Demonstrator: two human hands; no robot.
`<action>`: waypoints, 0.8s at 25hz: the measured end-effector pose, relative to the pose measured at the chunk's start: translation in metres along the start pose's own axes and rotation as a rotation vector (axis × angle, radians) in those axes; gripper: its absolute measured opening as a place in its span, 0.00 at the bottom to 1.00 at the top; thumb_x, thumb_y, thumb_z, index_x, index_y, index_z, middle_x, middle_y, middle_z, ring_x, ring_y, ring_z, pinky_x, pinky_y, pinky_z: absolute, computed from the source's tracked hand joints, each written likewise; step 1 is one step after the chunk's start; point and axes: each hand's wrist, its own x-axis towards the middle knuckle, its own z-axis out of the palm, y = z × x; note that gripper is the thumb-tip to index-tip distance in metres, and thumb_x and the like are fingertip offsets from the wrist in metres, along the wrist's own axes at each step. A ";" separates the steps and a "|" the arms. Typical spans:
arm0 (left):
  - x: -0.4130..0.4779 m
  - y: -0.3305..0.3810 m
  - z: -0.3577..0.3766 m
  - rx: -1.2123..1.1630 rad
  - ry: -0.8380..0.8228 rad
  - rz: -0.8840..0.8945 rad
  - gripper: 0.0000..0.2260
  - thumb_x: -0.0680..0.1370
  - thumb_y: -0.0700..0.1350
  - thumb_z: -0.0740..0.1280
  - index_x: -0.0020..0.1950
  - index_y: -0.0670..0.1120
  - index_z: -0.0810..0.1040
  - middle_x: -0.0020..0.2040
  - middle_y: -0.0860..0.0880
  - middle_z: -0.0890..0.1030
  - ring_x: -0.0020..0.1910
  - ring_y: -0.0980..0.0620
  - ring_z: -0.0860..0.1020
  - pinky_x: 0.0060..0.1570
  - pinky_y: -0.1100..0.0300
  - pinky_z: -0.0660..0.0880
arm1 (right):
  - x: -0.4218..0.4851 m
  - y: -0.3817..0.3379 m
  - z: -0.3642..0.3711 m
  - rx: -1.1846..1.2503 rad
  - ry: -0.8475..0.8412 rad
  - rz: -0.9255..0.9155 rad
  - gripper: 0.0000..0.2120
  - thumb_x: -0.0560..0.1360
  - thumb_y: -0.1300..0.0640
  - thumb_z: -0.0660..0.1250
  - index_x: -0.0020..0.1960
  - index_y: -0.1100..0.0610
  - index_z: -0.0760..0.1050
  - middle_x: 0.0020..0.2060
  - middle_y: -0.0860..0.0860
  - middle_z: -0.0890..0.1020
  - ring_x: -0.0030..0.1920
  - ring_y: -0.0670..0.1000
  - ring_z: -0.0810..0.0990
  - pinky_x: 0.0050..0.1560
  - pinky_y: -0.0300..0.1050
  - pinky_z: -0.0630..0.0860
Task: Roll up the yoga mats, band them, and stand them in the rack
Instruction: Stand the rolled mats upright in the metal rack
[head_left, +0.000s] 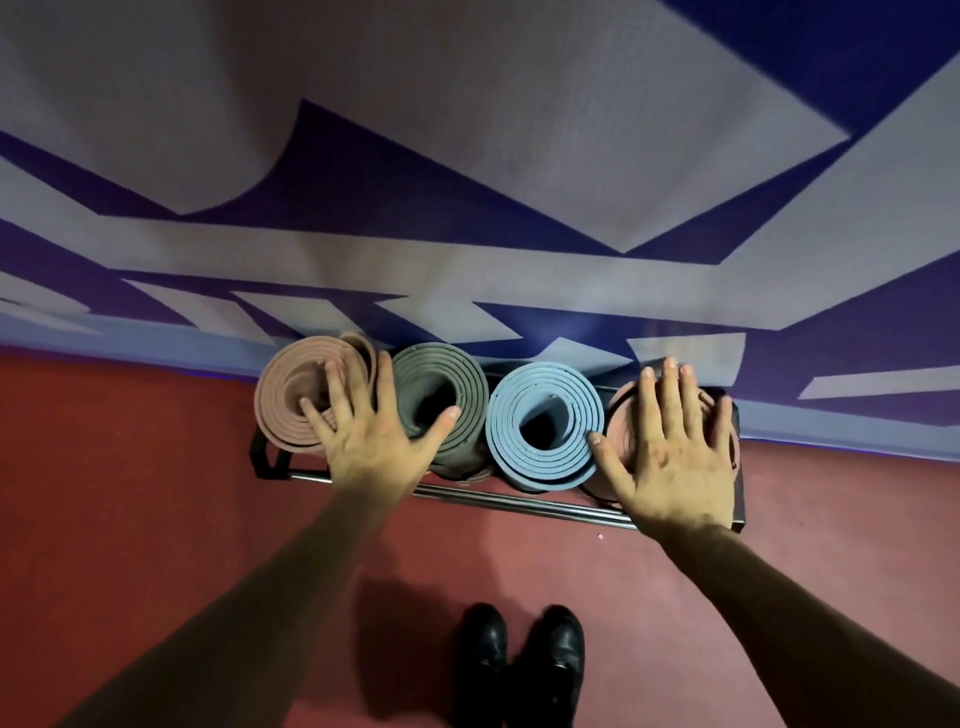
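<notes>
Since the pink mat (291, 395), green mat (441, 371), blue mat (519, 389) and red mat (621, 415) stand on end in the rack (493, 501), they look like light, squashy foam, best clasped round the sides. The left grip (371, 436) rests splayed on pink and green, and the right grip (670, 447) lies splayed flat on red.

The wall (467, 130) is pale lilac-grey, broken by large angular shapes in deep indigo (a hard-edged, jagged pattern, with one curved edge at the left). The floor (130, 493) is a flat dull red. From left to right, the pink mat (291, 395) is a dusty, muted tone, the grey mat (441, 379) a greenish slate, the blue mat (545, 410) soft and light, and the coral mat (621, 418) a warmer salmon. Each is one plain colour. The rack (519, 503) has black ends and silvery rails. The shoes (519, 654) are glossy black.
</notes>
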 end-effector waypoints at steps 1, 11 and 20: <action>-0.001 -0.001 0.000 0.003 0.014 -0.002 0.49 0.71 0.80 0.49 0.82 0.48 0.61 0.82 0.40 0.56 0.82 0.41 0.48 0.75 0.28 0.45 | 0.000 -0.001 0.000 -0.003 0.000 0.000 0.44 0.79 0.29 0.45 0.83 0.59 0.53 0.82 0.56 0.52 0.83 0.54 0.45 0.79 0.66 0.48; -0.037 0.071 0.000 0.057 -0.056 0.326 0.36 0.78 0.73 0.48 0.83 0.59 0.51 0.84 0.44 0.45 0.82 0.39 0.42 0.71 0.23 0.44 | 0.002 0.001 0.007 0.013 0.042 -0.012 0.43 0.79 0.30 0.47 0.83 0.60 0.53 0.82 0.57 0.53 0.83 0.55 0.46 0.78 0.66 0.49; -0.035 0.090 0.016 0.175 -0.120 0.311 0.37 0.77 0.75 0.44 0.83 0.61 0.49 0.84 0.44 0.47 0.82 0.36 0.42 0.71 0.24 0.41 | -0.019 0.001 0.012 0.047 0.021 0.058 0.42 0.80 0.30 0.48 0.83 0.57 0.52 0.83 0.57 0.50 0.83 0.56 0.46 0.79 0.66 0.43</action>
